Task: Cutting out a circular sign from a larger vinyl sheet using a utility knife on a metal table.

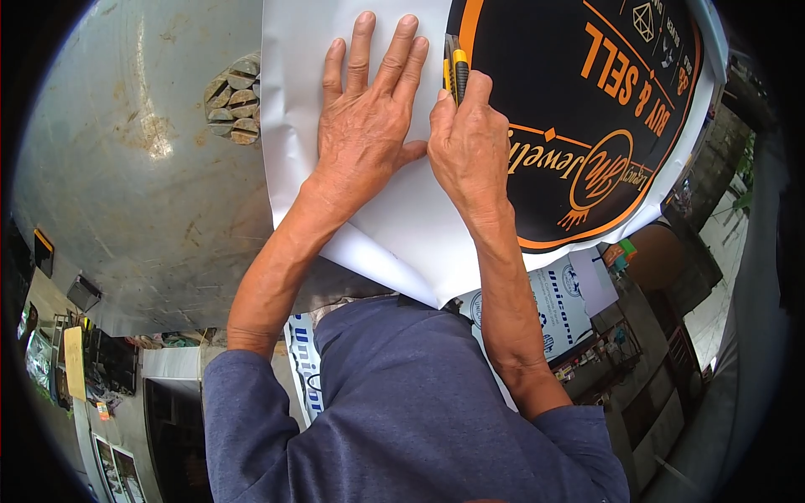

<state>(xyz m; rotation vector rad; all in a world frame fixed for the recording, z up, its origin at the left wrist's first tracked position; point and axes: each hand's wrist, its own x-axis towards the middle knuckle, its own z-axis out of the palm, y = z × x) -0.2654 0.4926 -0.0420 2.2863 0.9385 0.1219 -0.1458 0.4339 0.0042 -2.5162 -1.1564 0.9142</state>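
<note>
A large white printed sheet [293, 134] lies over a metal table, its near corner curling over the front edge. On its right part is a black round design [537, 75] with an orange border and upside-down orange lettering. My left hand [369, 109] rests flat on the white margin, fingers spread and pointing away from me. Just right of it, my right hand [472, 147] grips a yellow and black utility knife [459, 71] at the design's left edge. The knife points away from me; I cannot tell whether its blade is in the sheet.
The bare metal table [159, 193] spreads to the left, with a cluster of small rounded pieces [235, 99] beside the sheet. Printed blue-and-white boards [549, 310] lie lower, right of my body. Shelves and clutter [101, 360] stand at the lower left.
</note>
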